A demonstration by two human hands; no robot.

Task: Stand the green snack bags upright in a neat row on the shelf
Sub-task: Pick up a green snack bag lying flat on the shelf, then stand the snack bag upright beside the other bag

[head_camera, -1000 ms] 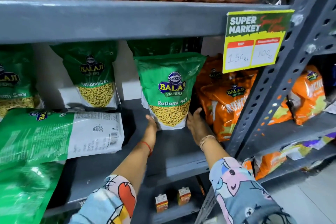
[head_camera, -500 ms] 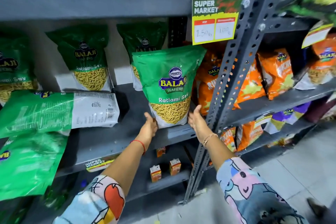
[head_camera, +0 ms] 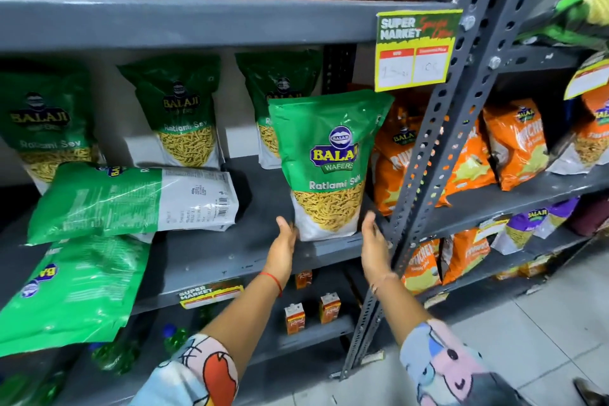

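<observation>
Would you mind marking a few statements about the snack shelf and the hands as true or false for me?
1. The front Ratlami Sev bag stands upright near the shelf's front edge. True.
2. The left hand and right hand flank that bag's base, fingers open. True.
3. Every green bag on this shelf is upright. False: one bag lies flat on its side, barcode showing, and another lies flat in front of it.
4. Blue snack bags sit right of the front bag. False: they are orange bags.
5. A yellow price tag hangs from the upper shelf. True.
</observation>
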